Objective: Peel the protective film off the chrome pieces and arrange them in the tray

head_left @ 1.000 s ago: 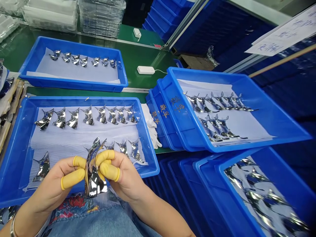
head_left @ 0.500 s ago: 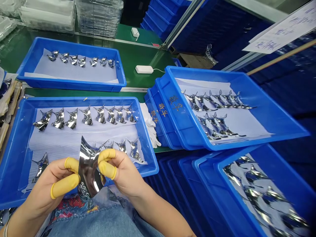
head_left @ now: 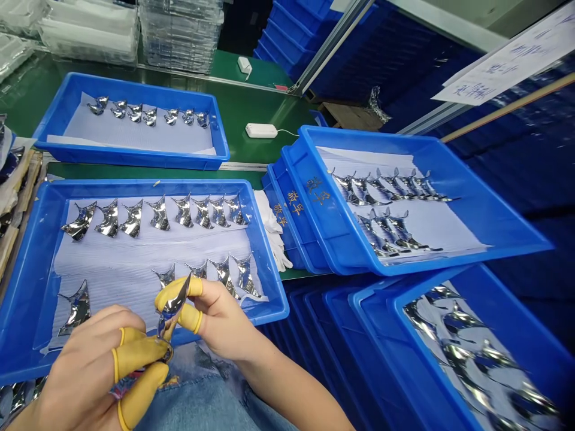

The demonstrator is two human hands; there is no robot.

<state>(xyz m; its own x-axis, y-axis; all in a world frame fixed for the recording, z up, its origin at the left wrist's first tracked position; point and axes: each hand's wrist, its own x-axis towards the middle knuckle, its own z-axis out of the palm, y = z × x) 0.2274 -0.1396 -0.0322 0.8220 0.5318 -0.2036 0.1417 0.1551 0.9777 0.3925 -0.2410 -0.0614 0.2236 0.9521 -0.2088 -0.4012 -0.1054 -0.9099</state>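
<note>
Between my two hands I hold a shiny, curved chrome part (head_left: 173,304), turned nearly edge-on to me. My left hand (head_left: 117,365) pinches its lower end with thumb and fingers in yellow finger cots. My right hand (head_left: 204,308), also in yellow cots, grips its upper middle. Both hands are above the near edge of a blue tray (head_left: 40,233) lined with white ribbed sheet. A row of similar chrome parts (head_left: 159,212) lies along the tray's far side. Several more (head_left: 223,275) lie just beyond my right hand, and one (head_left: 77,306) sits beyond my left.
Behind stands another blue tray (head_left: 135,157) with smaller chrome pieces. To the right, stacked blue trays (head_left: 386,266) hold more parts, and a lower tray (head_left: 503,311) is beside them. White gloves (head_left: 272,230) lie between. A white box with a cord (head_left: 261,130) is on the green table (head_left: 251,99).
The chrome part has turned from showing its broad face to nearly edge-on. My left hand has rolled over, its back now upward, and shifted lower. My right hand keeps its grip.
</note>
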